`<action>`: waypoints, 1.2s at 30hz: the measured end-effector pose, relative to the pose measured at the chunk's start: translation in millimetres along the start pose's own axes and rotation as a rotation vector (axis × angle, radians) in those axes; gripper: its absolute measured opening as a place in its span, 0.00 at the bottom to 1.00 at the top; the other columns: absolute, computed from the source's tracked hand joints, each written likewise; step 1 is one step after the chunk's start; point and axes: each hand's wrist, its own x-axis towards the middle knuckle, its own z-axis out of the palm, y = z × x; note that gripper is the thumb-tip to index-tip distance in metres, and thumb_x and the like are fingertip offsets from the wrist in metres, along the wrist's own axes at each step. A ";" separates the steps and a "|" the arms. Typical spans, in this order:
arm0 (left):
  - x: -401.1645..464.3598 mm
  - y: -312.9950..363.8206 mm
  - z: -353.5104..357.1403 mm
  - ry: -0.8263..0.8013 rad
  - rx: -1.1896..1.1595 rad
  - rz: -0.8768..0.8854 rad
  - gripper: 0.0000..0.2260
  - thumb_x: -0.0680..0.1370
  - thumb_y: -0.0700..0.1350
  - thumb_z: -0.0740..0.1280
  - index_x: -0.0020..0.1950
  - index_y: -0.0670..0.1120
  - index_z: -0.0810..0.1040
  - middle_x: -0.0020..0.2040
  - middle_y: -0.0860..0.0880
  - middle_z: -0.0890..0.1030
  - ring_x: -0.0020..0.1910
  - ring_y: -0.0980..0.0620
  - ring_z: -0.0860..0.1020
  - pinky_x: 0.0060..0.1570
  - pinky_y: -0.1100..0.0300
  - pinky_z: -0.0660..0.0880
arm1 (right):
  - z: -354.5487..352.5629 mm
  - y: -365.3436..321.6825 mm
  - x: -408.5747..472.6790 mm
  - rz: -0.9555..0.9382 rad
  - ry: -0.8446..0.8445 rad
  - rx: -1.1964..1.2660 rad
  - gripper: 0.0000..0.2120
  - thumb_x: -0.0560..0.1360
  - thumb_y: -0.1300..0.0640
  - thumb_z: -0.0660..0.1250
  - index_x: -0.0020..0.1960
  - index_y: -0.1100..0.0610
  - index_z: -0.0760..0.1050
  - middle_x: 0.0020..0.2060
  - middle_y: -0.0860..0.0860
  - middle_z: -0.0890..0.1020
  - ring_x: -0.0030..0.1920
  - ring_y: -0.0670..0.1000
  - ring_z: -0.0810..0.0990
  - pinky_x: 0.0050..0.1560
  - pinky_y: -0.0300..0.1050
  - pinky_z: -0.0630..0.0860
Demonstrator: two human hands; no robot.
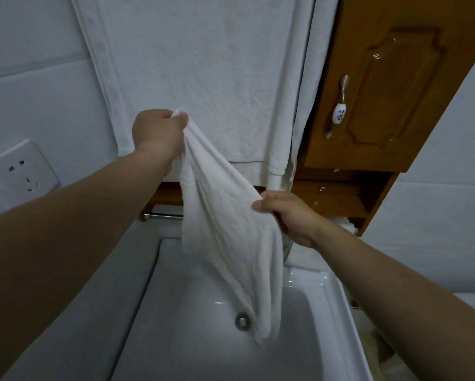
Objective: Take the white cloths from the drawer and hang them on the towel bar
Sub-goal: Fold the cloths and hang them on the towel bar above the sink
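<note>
Right now, both hands up over the sink w/ one cloth between them.
L hand: left hand raised, fingers curled tight round the top corner of the white cloth; a bit of fabric pokes out above the thumb.
R hand: right hand lower and to the rt, thumb and fingers pinching the cloth's side edge.
Cloth: stretched on a slant from upper L grip down to R grip, rest hangs loose in folds; bottom tip dangles over the basin, just beside the drain. Can't tell if tip touches the basin.
Hung towels: large white towel hangs flat against the wall behind the hands; a 2nd narrower white piece hangs at its rt edge, btwn it and the cabinet.
Towel bar: short stretch of chrome bar visible below the hung towel, under a wooden shelf edge; the held cloth covers the rest.
Sink: white basin, glossy rim.
Cabinet: wooden cabinet door upper rt, w/ handle that has a white floral ceramic insert; small wooden drawers below it.
Wall: white tiles; white socket plate on the left.
</note>
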 end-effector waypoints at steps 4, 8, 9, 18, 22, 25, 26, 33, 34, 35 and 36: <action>4.4 -12.8 -7.2 0.023 0.087 0.023 0.12 0.77 0.51 0.68 0.34 0.52 0.78 0.37 0.54 0.79 0.42 0.52 0.79 0.51 0.53 0.78 | -0.2 20.3 -5.1 0.042 0.033 0.036 0.08 0.74 0.56 0.69 0.38 0.57 0.74 0.34 0.53 0.78 0.33 0.50 0.78 0.32 0.39 0.72; -6.4 -24.1 2.0 -0.009 0.186 0.132 0.17 0.78 0.53 0.65 0.44 0.38 0.82 0.41 0.41 0.82 0.41 0.46 0.78 0.50 0.46 0.76 | 2.9 28.2 -0.2 0.010 0.199 -0.298 0.09 0.75 0.56 0.70 0.41 0.61 0.77 0.38 0.56 0.80 0.39 0.56 0.79 0.43 0.48 0.75; -9.8 -27.5 5.0 -0.042 0.208 0.139 0.18 0.78 0.53 0.65 0.45 0.38 0.82 0.43 0.40 0.83 0.43 0.43 0.80 0.50 0.46 0.76 | 3.1 24.8 0.4 -0.026 0.226 -0.357 0.08 0.75 0.55 0.71 0.42 0.59 0.79 0.40 0.56 0.81 0.41 0.56 0.80 0.45 0.50 0.76; -47.7 -43.6 35.0 -0.470 0.318 0.178 0.14 0.79 0.51 0.66 0.41 0.42 0.83 0.40 0.44 0.84 0.39 0.51 0.80 0.39 0.56 0.74 | 3.9 -30.9 7.4 -0.345 0.198 -0.516 0.05 0.77 0.57 0.70 0.49 0.52 0.84 0.45 0.46 0.86 0.48 0.45 0.83 0.51 0.42 0.78; -61.1 -35.8 45.9 -0.573 0.208 0.197 0.10 0.78 0.51 0.67 0.45 0.49 0.86 0.40 0.53 0.86 0.42 0.58 0.82 0.43 0.60 0.77 | 6.4 -44.9 7.7 -0.370 0.137 -0.523 0.05 0.78 0.61 0.69 0.50 0.56 0.84 0.44 0.44 0.85 0.45 0.37 0.81 0.47 0.29 0.73; -61.1 -34.7 46.7 -0.587 0.097 0.120 0.17 0.79 0.57 0.65 0.45 0.46 0.86 0.43 0.48 0.86 0.46 0.51 0.84 0.48 0.55 0.79 | 0.9 -47.6 7.7 -0.366 0.149 -0.483 0.05 0.78 0.60 0.69 0.50 0.55 0.84 0.46 0.47 0.86 0.50 0.44 0.83 0.53 0.39 0.78; -62.4 -33.6 44.8 -0.596 0.038 0.053 0.20 0.79 0.59 0.65 0.45 0.44 0.85 0.44 0.46 0.86 0.46 0.49 0.84 0.49 0.53 0.79 | -1.2 -48.6 7.2 -0.365 0.168 -0.486 0.05 0.78 0.60 0.70 0.51 0.56 0.84 0.47 0.49 0.86 0.51 0.46 0.84 0.55 0.43 0.79; -68.6 -31.0 51.4 -0.748 0.211 0.170 0.16 0.72 0.57 0.74 0.34 0.46 0.76 0.30 0.51 0.73 0.29 0.58 0.70 0.30 0.65 0.65 | -4.0 -51.9 6.1 -0.354 0.168 -0.430 0.07 0.77 0.62 0.70 0.53 0.62 0.84 0.47 0.56 0.86 0.51 0.52 0.85 0.56 0.45 0.81; -67.6 -31.7 51.6 -0.727 0.219 0.189 0.17 0.72 0.57 0.74 0.34 0.47 0.76 0.31 0.51 0.73 0.30 0.57 0.70 0.31 0.64 0.65 | -3.9 -51.8 5.8 -0.346 0.168 -0.403 0.07 0.77 0.62 0.70 0.53 0.62 0.84 0.48 0.56 0.87 0.51 0.51 0.85 0.56 0.44 0.81; -66.1 -32.1 50.9 -0.721 0.218 0.205 0.17 0.72 0.58 0.73 0.34 0.47 0.76 0.31 0.50 0.73 0.31 0.56 0.71 0.33 0.61 0.65 | -3.8 -51.7 5.0 -0.332 0.168 -0.367 0.07 0.77 0.63 0.70 0.53 0.62 0.84 0.48 0.56 0.87 0.51 0.51 0.85 0.55 0.43 0.81; -65.5 -31.5 49.9 -0.730 0.203 0.215 0.18 0.72 0.58 0.73 0.33 0.47 0.75 0.31 0.50 0.73 0.32 0.55 0.71 0.35 0.58 0.66 | -3.2 -51.5 3.9 -0.314 0.164 -0.322 0.07 0.76 0.63 0.70 0.53 0.62 0.83 0.48 0.56 0.87 0.51 0.52 0.85 0.54 0.43 0.81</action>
